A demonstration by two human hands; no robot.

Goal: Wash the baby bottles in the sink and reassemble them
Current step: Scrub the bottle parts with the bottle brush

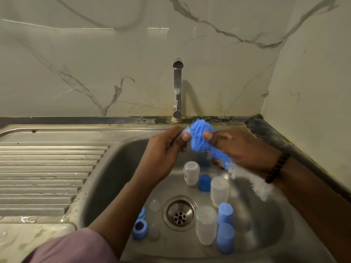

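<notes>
Above the steel sink (117, 168) my right hand (243, 147) grips a blue mesh scrubber (201, 137). My left hand (167, 149) pinches a small pale piece at the scrubber's left edge; what it is I cannot tell. Soap foam (252, 183) clings under my right wrist. In the basin lie three clear bottle bodies (191, 172) (219, 190) (206, 223), blue caps (204, 182) (225, 213) (225, 237), blue collar rings (140, 228) and two clear teats (154, 205) (153, 232), all apart.
The tap (177, 90) stands behind the basin with no water running. A ribbed draining board (47, 175) lies to the left, wet at its front edge. Marble wall tiles close the back and right side. The drain (179, 213) sits mid-basin.
</notes>
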